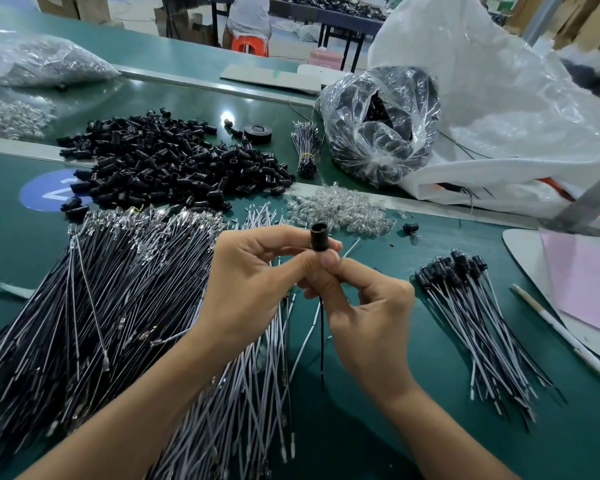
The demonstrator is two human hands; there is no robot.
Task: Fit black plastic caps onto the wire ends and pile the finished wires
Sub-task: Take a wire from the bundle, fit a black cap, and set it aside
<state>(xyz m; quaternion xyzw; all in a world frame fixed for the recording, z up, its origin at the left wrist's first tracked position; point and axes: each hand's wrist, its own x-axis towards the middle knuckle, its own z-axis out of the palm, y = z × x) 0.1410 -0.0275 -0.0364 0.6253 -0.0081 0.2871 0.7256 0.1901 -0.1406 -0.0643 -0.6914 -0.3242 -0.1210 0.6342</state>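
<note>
**Inspector:** Your left hand pinches the cap, mouth up, over the table's middle. Your right hand pinches the wire just beneath, likely to push it home.

**Operator:** Finished ones?

**Inspector:** The finished pile lies by the right edge, seemingly for a short drop.
</note>
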